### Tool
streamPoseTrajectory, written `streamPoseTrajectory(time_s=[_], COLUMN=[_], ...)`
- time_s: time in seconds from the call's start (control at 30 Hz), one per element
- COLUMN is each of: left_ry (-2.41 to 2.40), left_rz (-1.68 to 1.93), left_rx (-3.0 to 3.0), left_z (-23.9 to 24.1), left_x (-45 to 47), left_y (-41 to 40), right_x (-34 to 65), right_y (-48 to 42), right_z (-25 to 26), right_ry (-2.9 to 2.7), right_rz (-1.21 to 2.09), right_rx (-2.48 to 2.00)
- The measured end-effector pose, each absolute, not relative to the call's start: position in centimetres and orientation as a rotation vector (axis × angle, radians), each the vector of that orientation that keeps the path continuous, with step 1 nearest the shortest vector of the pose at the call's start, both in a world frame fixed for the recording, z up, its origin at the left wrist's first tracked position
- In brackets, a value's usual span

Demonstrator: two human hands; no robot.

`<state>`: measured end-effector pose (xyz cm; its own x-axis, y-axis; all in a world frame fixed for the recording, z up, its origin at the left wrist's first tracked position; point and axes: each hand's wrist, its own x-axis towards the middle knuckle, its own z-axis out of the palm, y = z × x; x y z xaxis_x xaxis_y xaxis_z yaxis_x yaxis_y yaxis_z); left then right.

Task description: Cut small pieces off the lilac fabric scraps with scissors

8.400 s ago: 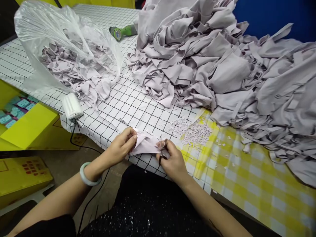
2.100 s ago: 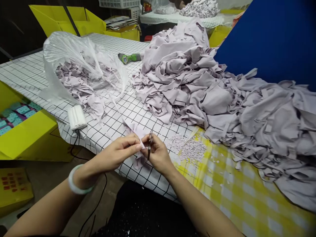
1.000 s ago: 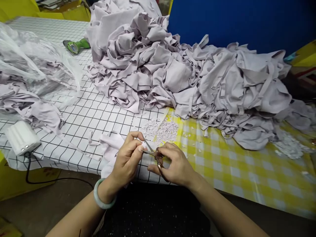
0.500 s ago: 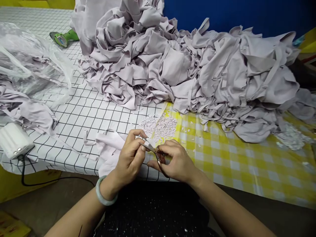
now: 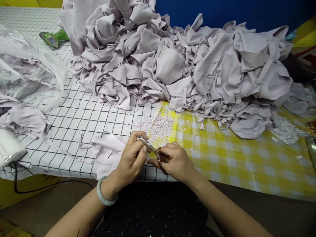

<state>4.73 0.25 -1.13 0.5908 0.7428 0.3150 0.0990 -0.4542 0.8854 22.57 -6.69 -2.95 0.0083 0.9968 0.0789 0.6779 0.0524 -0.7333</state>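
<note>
My left hand (image 5: 132,158), with a pale green bangle on its wrist, pinches the edge of a light mauve fabric piece (image 5: 107,149) that lies at the table's front edge. My right hand (image 5: 176,161) is closed on small scissors (image 5: 152,149), whose blades point left toward my left fingertips. Just beyond both hands sits a small heap of tiny mauve clippings (image 5: 156,125), across the seam between the black-grid cloth and the yellow check cloth.
A big heap of mauve garments (image 5: 177,62) fills the back of the table. At the left are a clear plastic bag with more fabric (image 5: 22,72), a white power bank (image 5: 10,148) with a black cable, and a green tool (image 5: 53,37). A blue panel stands behind.
The view has swung right and down since two seconds ago. My hands stay together at the front edge; over the last second the scissors have barely shifted against the pinched fabric.
</note>
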Motion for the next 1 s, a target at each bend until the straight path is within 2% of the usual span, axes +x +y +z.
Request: streamPoseTrajectory(time_s=[0.23,0.37,0.5,0.6,0.77,0.9,1.0], left_ry=[0.627,0.637,1.251,1.599,1.376,1.214,1.171], left_rz=[0.751,0.574,0.694,0.407,0.45,0.365,0.439], left_rx=[1.965,2.131,2.259,2.278,2.35,2.369,2.359], left_z=[-1.4,0.0,-0.4,-1.5,-2.0,-1.8,-0.9], left_x=[5.7,2.0,-5.8,-10.2,-8.5,-5.0,-4.4], left_y=[-0.1,-0.2,2.6,4.9,7.6,9.3,8.7], right_x=[23.7,24.5,24.1,21.8,15.9,12.6,11.3], right_y=[-7.9,-8.5,-8.1,-6.9,-3.4,-1.3,-0.4], right_z=[-3.9,-4.5,-5.0,-4.5,-3.0,-3.4,-3.9], right_ry=[-1.372,-1.192,-1.342,-1.404,-1.446,-1.379,-1.351], right_rz=[0.838,0.912,0.879,0.898,0.902,0.95,0.968], right_rx=[-1.784,-1.768,-1.631,-1.568,-1.579,-1.6,-1.575])
